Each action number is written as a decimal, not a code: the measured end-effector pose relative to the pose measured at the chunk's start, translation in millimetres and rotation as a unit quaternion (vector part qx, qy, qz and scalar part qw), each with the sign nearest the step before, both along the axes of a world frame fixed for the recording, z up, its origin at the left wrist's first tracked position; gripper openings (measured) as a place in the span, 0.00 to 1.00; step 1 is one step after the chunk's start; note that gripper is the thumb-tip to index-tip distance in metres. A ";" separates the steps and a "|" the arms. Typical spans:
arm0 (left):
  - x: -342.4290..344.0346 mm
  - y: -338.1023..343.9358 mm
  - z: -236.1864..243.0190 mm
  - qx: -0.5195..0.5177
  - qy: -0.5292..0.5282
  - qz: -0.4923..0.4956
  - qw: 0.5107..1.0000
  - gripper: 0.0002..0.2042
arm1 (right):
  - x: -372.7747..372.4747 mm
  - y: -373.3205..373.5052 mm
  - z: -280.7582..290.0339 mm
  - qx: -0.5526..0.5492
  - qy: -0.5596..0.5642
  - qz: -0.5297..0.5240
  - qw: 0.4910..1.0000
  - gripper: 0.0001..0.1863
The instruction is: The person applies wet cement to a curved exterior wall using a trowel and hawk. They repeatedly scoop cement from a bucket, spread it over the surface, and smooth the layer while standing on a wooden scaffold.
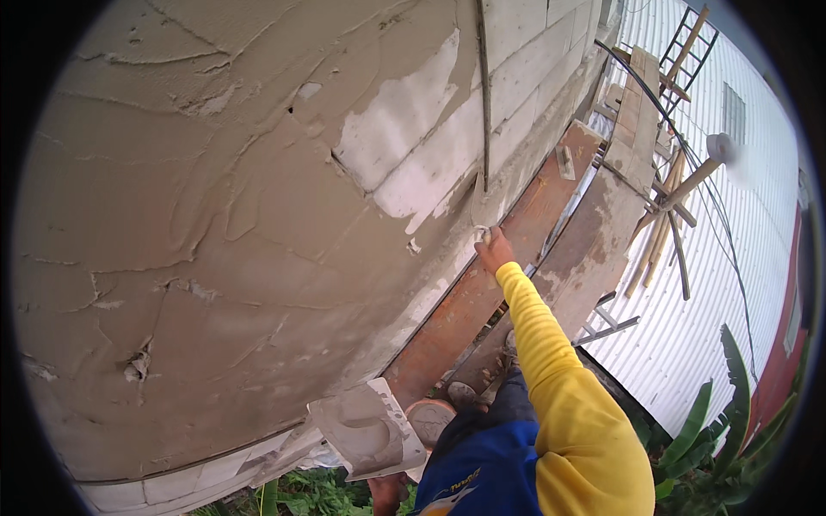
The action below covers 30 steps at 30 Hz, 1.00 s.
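Observation:
My right hand [495, 250], at the end of a yellow sleeve, is closed around the pale handle of a trowel [483, 233] low against the wall. Its blade is seen nearly edge-on and is hard to make out. Grey-brown wet mortar [258, 198] coats most of the wall [525, 77], and pale blocks show bare in a patch near the trowel. At the bottom my left hand [389, 494] grips a mortar-smeared hawk [379, 464] from beneath, its fingers partly hidden. A curved smear of mortar lies on the hawk. Beside it stands a bucket [430, 419] holding mortar.
I stand on scaffold planks [456, 327] running along the wall, with gaps between them. A flat rectangular tool [565, 162] lies farther along. Wooden poles [680, 193], black cables [654, 99] and a ladder [607, 327] are at the right, over a corrugated metal roof [688, 344]. Plants [705, 430] grow below.

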<state>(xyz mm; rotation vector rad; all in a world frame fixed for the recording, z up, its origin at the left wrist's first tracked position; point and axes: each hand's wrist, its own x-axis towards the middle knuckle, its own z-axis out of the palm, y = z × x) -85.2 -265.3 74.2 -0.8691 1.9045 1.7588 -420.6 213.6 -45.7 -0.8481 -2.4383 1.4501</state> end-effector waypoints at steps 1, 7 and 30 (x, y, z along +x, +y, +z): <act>7.7 3.1 3.5 -0.004 0.008 0.021 1.000 0.11 | -0.3 -8.3 0.1 0.004 -0.023 0.031 0.999 0.25; -5.6 9.3 6.3 0.028 0.022 0.000 0.999 0.12 | 55.1 -52.8 3.7 -0.095 -0.015 0.119 0.988 0.25; -50.6 -8.8 -40.3 -0.012 0.012 -0.120 0.993 0.15 | 102.0 -102.9 160.6 -0.426 -0.032 0.191 0.884 0.18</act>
